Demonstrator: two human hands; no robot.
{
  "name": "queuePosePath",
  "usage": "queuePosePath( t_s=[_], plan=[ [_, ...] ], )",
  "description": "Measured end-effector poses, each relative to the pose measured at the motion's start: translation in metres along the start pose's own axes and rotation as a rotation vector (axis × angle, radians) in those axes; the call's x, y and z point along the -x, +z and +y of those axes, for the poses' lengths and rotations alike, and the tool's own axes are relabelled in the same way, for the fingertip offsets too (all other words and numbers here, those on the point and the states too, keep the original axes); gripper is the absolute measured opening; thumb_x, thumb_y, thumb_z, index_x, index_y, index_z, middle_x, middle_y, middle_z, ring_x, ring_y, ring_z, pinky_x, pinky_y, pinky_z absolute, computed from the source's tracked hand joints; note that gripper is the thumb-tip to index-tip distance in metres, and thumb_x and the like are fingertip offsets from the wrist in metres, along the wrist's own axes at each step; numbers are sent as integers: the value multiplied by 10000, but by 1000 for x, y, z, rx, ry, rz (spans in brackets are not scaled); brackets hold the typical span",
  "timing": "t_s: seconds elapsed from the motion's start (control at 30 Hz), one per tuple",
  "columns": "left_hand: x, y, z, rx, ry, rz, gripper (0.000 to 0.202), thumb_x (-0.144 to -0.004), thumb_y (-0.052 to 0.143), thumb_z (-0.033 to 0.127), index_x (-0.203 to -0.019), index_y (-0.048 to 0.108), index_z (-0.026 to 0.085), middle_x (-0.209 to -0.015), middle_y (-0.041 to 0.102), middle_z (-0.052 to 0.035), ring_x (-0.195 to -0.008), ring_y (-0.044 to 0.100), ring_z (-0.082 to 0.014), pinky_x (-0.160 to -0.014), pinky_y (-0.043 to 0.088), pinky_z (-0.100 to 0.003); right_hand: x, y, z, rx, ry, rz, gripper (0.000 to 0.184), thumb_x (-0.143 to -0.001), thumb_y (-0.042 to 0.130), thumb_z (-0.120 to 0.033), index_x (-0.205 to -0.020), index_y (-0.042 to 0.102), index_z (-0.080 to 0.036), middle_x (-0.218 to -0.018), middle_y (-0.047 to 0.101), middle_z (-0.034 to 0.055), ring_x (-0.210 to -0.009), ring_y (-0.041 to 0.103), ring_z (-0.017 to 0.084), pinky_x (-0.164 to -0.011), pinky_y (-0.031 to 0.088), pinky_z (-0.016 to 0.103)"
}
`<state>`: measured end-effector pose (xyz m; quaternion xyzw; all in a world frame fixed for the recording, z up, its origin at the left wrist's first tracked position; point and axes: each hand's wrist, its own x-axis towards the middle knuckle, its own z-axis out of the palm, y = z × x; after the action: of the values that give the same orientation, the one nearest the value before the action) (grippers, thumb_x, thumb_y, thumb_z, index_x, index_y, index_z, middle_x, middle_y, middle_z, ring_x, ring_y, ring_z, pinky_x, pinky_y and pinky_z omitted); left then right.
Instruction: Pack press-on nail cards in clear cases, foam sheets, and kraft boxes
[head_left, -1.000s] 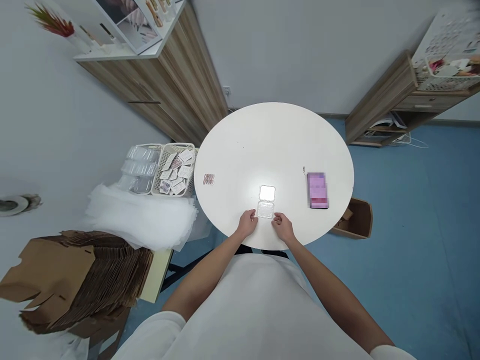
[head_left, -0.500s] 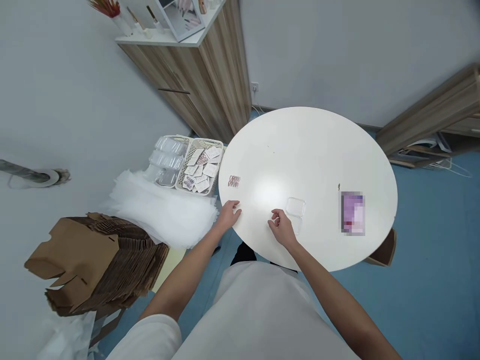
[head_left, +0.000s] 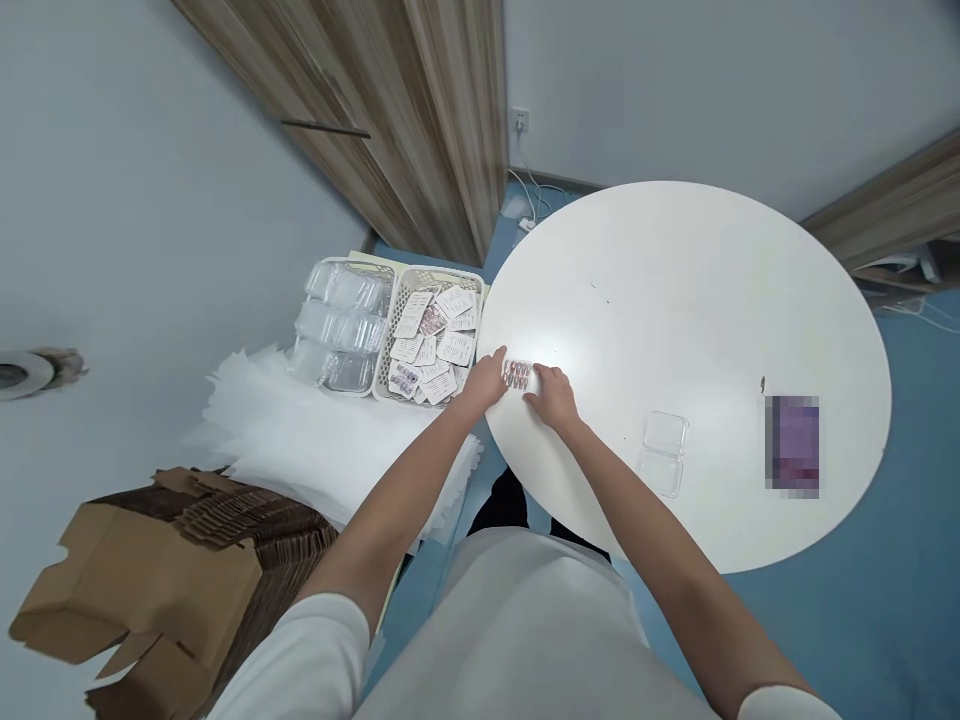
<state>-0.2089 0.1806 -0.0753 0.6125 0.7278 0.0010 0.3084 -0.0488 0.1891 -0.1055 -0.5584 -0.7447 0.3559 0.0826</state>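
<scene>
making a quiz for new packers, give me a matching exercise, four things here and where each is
Things:
1. small card of pink pieces
2. clear plastic hinged case
3. purple rectangular box
4. white plastic basket of printed cards

Places:
a. open on the round white table, apart from both hands
b. between left hand and right hand
c. off the table, by its left edge
d. near the table's right edge

Pairs: 1-b, 2-a, 3-d, 4-c
</scene>
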Motion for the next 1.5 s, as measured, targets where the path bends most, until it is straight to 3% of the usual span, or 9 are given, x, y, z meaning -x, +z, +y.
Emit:
queuePosePath(
  t_s=[0.27,0.53,0.7,0.83,1.2,1.5],
  plan=[
    [-6,14,-5,86,21,36,572,-678,579,79,-1200,372,184,-1010,483,-105,-893,536,-240,-739,395,-300,-12,7,-6,148,45,42,543,-683,611,-257,-1189,414,-249,-994,484,83,-906,459,240,-745,353,352],
    [5,19,-5,141,76,103,497,-737,503,89,-1200,346,178,-1027,508,-107,-953,514,-236,-753,404,-307,-9,6,-11,82,37,42,473,-682,579,-201,-1126,420,-210,-994,540,71,-902,491,235,-752,371,364],
    [13,20,-8,224,192,155,563,-725,545,136,-1239,317,149,-1089,500,-114,-990,492,-228,-812,406,-326,2,-2,-8,-71,-64,48,496,-722,515,-188,-1194,363,-194,-1035,541,73,-903,512,207,-797,399,369],
    [22,14,-5,307,334,88,669,-685,607,177,-1273,289,161,-1036,505,-84,-821,517,-175,-749,436,-310,20,-19,3,-146,-105,64,566,-713,552,-233,-1235,335,-209,-1067,517,70,-914,508,200,-812,423,365],
    [54,29,55,345,568,38,645,-704,590,195,-1279,299,176,-829,486,-25,-722,480,-144,-680,434,-287,96,-69,43,-94,-126,120,658,-729,547,-233,-1309,235,-247,-1010,504,70,-926,509,224,-801,436,412],
    [91,77,132,350,617,-78,647,-685,602,239,-1264,320,186,-900,519,-45,-749,492,-155,-714,430,-308,171,-112,113,-123,-75,79,603,-709,572,-276,-1254,314,-244,-993,511,59,-898,514,208,-788,440,391]
  ],
)
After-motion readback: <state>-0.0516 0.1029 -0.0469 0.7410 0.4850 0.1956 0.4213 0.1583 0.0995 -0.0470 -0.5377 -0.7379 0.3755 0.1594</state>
